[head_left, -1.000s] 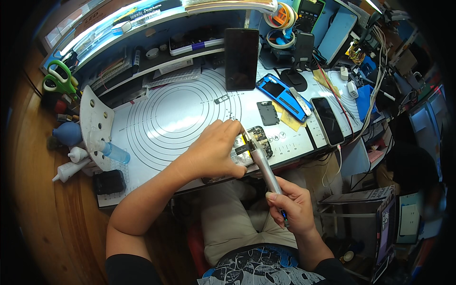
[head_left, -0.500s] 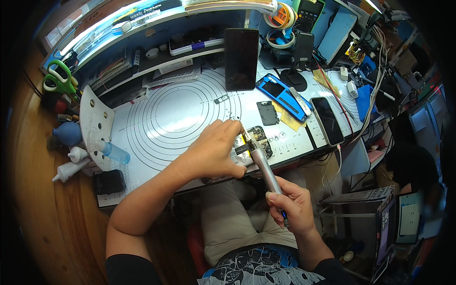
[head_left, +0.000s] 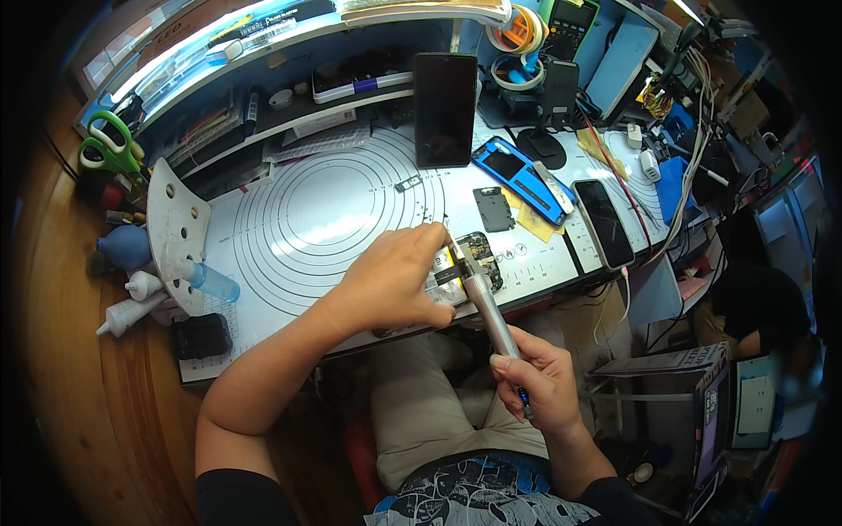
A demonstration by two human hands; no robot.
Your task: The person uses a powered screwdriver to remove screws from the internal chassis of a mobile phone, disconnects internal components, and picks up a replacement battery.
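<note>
An opened phone (head_left: 480, 253) lies at the table's front edge, its circuit board and battery bare. My left hand (head_left: 395, 276) is closed over the battery end, thumb on the near side and fingers on the far side. My right hand (head_left: 541, 379) grips a silver pen-shaped electric screwdriver (head_left: 495, 317) with a small lit patch near its back end. The screwdriver's front end is over the board beside the battery; I cannot make out its exact contact point. Just beyond the phone lies a dark flat cover piece (head_left: 495, 209). Several tiny dark screws are scattered left of that cover.
A blue phone shell (head_left: 523, 180), a dark phone with a cable (head_left: 603, 223) and an upright black tablet (head_left: 445, 110) stand or lie beyond my hands. At left are a perforated white holder (head_left: 178, 237) and a clear blue bottle (head_left: 214, 282). A person (head_left: 759, 302) is at far right.
My hands, the phone and the screwdriver look almost unmoved. At the far right, the person has shifted and an arm now shows.
</note>
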